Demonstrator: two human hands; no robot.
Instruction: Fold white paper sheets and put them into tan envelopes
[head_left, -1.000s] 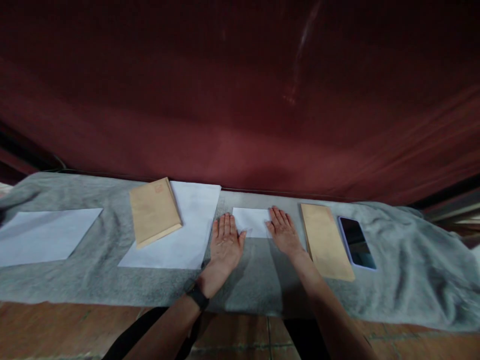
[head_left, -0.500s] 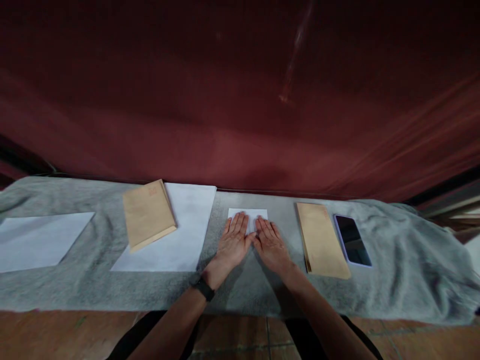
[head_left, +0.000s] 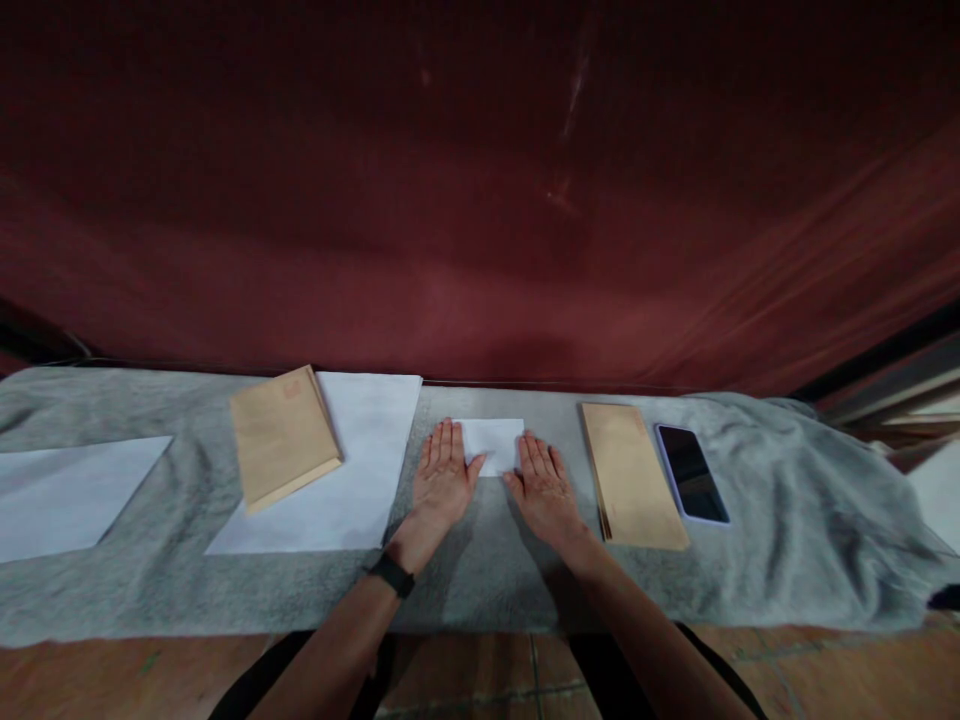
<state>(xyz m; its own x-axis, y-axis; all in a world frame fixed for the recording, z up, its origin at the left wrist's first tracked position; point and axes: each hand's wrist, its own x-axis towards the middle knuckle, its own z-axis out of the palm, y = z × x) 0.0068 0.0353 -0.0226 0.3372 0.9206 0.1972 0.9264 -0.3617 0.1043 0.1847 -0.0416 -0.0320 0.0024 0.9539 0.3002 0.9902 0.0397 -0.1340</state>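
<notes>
A small white folded-looking piece of paper [head_left: 492, 440] lies flat on the grey cloth between my two hands. My left hand [head_left: 442, 475] rests flat at its left edge, fingers stretched out and pointing away from me, thumb angled over the paper's lower left part. At the opposite edge lies my right hand [head_left: 546, 488], also flat, with its thumb near the lower right corner. Neither hand grips anything. To the right of my right hand is a stack of brown envelopes [head_left: 634, 475].
Large white paper sheets [head_left: 367, 480] lie left of my hands, with a stack of brown envelopes [head_left: 285, 435] on top. Another white sheet [head_left: 67, 495] is at far left. A phone [head_left: 691, 475] sits at right. Behind the grey cloth [head_left: 810, 540] rises a dark red surface [head_left: 450, 250].
My hands have slid apart from the middle of the small paper to its two sides, uncovering most of it. The whole view has shifted slightly.
</notes>
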